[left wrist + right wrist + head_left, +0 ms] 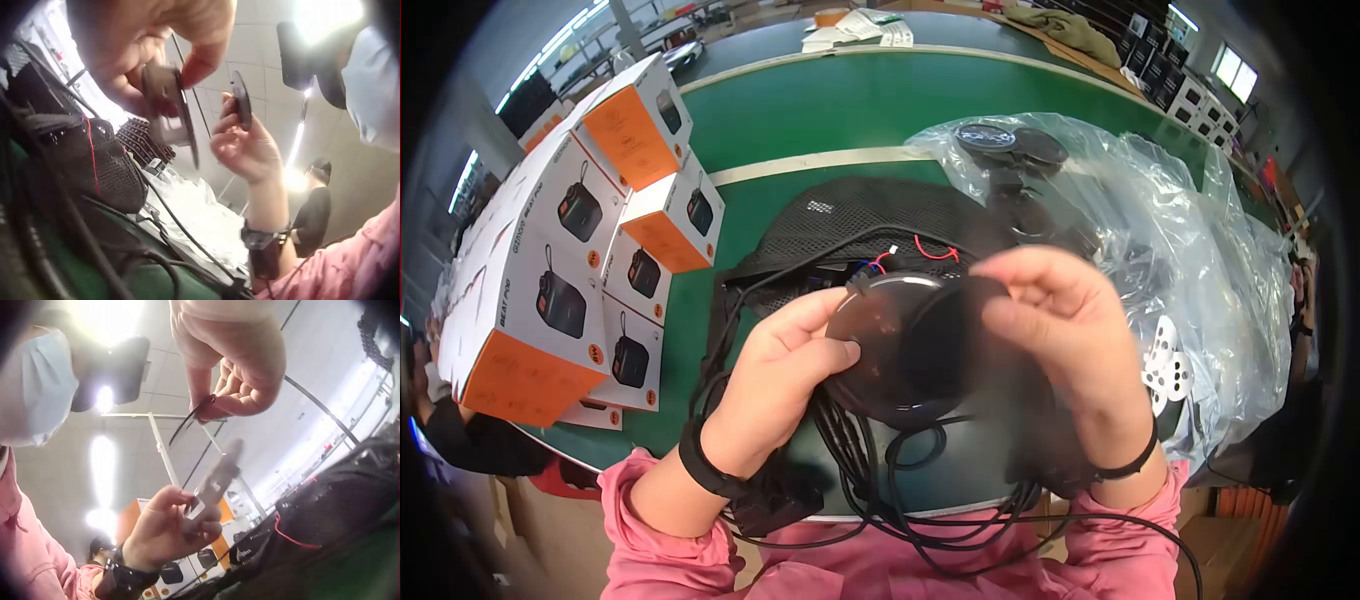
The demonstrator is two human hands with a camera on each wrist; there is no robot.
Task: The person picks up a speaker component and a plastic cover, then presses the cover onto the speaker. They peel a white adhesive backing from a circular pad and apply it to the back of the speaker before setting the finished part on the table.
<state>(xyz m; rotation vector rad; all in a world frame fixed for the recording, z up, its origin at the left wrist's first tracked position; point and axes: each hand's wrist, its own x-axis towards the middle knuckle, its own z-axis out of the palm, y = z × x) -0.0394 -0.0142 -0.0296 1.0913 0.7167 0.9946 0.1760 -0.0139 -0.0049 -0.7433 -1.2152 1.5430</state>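
Observation:
My left hand [772,378] pinches a round, shallow, dark part [868,345] by its left edge, thumb on the glossy face. Seen edge-on in the left wrist view, that round part [169,112] has a thick side wall and a wider, thin rim. My right hand [1072,335] holds a thin black disc [948,335] by its edge between thumb and fingers, overlapping the round part in the head view. From the right wrist, a gap shows between the thin disc [182,429] and the round part [211,490]. Below and behind them lies a black mesh bag [870,215] with red wires.
White and orange speaker boxes [550,290] are stacked on the left. Clear plastic bags [1220,300] spread over the right, with round black parts [1040,147] on them. Black cables [920,530] loop along the front edge of the green table [800,110].

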